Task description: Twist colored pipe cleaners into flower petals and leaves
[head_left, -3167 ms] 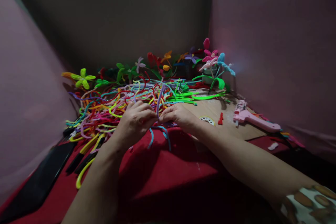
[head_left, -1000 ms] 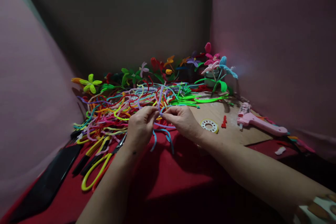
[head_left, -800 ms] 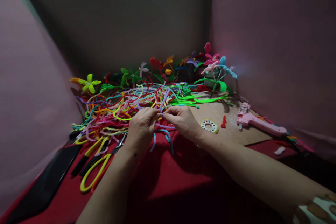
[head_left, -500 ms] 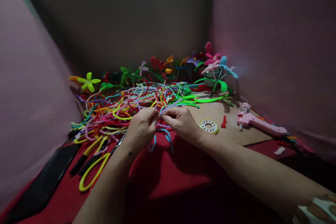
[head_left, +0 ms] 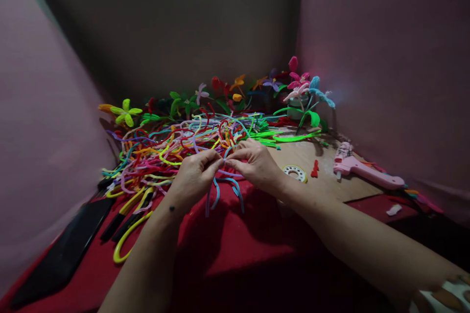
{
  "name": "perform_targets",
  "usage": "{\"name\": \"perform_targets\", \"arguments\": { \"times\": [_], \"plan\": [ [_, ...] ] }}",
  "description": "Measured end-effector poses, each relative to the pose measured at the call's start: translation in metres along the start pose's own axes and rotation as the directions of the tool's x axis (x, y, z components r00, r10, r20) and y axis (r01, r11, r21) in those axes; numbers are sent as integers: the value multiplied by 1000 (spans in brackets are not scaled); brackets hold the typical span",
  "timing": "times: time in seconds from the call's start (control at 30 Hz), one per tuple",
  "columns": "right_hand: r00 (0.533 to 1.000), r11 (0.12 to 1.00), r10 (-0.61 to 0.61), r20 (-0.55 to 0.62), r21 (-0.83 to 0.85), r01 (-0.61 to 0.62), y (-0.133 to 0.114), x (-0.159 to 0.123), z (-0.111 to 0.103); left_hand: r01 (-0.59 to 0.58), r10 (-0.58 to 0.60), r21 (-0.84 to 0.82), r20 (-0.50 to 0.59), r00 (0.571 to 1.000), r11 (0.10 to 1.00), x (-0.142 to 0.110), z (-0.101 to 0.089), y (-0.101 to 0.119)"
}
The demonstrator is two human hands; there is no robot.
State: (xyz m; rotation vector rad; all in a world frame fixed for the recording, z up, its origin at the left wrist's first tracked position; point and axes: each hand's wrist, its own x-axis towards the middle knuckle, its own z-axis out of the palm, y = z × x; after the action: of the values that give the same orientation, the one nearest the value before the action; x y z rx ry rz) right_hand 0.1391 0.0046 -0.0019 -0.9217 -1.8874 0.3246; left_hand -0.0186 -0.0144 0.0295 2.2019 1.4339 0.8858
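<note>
My left hand (head_left: pixel 194 173) and my right hand (head_left: pixel 255 164) meet in front of the pile, fingertips close together. Each has thumb and forefinger pinched on a purple pipe cleaner (head_left: pixel 207 203), one end of which hangs below my left hand. The exact spot where the fingers grip is mostly hidden. Just under the hands, light-blue pipe cleaners (head_left: pixel 235 188) lie bent on the red cloth. Behind them spreads a tangled heap of pipe cleaners (head_left: pixel 147 156) in many colours.
A pink glue gun (head_left: pixel 370 171) rests on a brown board (head_left: pixel 326 188) at right, near a white ring-shaped spool (head_left: pixel 294 172) and a red piece (head_left: pixel 315 168). Yellow-handled tools (head_left: pixel 127 210) and a black flat object (head_left: pixel 62 254) lie left. Pipe-cleaner flowers (head_left: pixel 125 112) line the back.
The purple strand that pointed up and right past my right hand now hangs below my left hand. My right hand has turned and risen slightly. The view has shifted a little.
</note>
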Motion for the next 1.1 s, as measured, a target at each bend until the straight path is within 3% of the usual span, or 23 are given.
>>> {"name": "perform_targets", "arguments": {
  "times": [0.1,0.2,0.3,0.47,0.63,0.77,0.97,1.1],
  "plan": [
    [980,962,120,156,226,-154,1,3,-2,22,-23,-36,-15,1000,999,1,-1,-1],
    [916,847,236,324,393,-357,3,4,-3,54,-56,-98,-20,998,994,2,0,-1],
    [884,747,309,351,486,-454,4,4,-2,108,-112,-214,-10,994,971,3,1,-1],
    [873,636,341,350,598,-488,3,2,3,227,-221,-405,62,973,885,1,3,-1],
    [834,565,404,376,614,-551,0,1,3,241,-240,-511,70,968,825,0,7,4],
    [821,558,411,396,603,-570,-2,1,2,238,-261,-556,39,965,796,1,9,7],
    [769,458,360,529,618,-639,-4,0,0,199,-246,-560,-8,969,804,1,11,8],
    [770,480,335,543,605,-635,0,-1,2,173,-245,-512,-76,967,841,0,11,12]
  ]
}}
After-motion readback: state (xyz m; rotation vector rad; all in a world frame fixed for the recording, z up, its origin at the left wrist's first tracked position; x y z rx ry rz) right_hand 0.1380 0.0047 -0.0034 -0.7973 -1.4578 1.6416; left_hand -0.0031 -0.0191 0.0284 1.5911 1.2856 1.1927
